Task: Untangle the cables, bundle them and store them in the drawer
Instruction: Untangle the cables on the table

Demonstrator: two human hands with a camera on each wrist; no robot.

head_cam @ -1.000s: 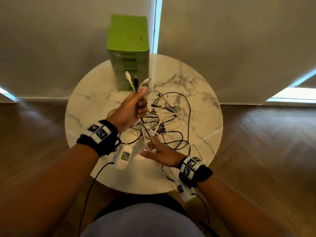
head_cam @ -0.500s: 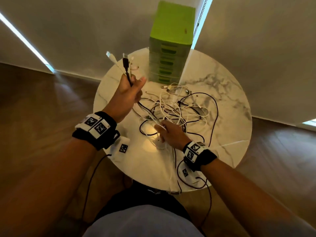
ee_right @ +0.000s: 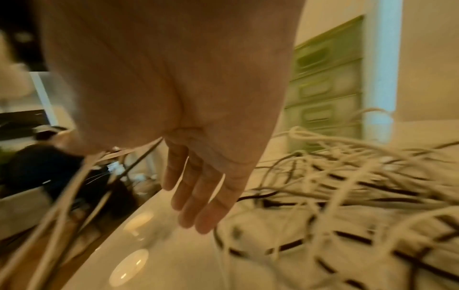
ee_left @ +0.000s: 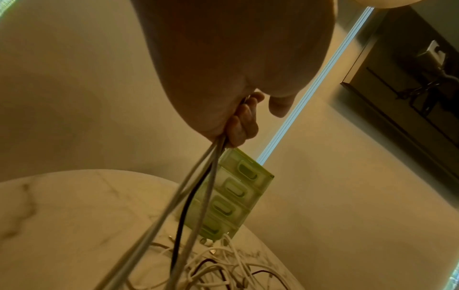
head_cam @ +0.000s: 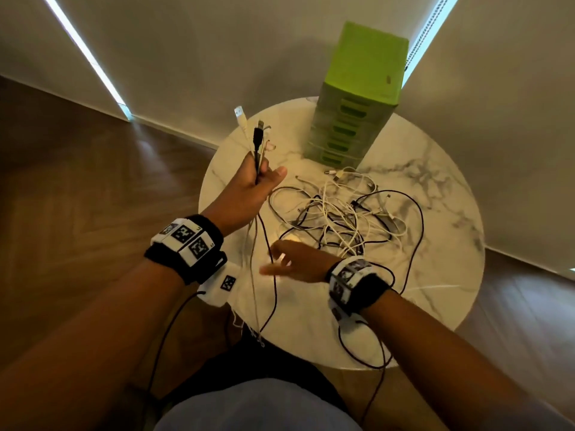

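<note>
Cables: a tangled heap of white and black leads (head_cam: 345,219) lies on the round marble tabletop (head_cam: 441,244), right of centre, just in front of the green drawer unit (head_cam: 357,98). A few separated cables (head_cam: 257,141) are held upright in the left hand (head_cam: 249,191), fingers (ee_left: 242,125) clamped round them, plug ends above the fist; their lengths hang down past the near tabletop edge. Right hand (head_cam: 295,259) hovers over the tabletop beside those hanging leads, fingers (ee_right: 196,198) straight and holding nothing.

Drawer unit: all visible drawers closed; contents cannot be told. It stands at the far tabletop edge near the wall.

One black loop (head_cam: 364,353) overhangs the near edge. Bare marble shows on the left.
</note>
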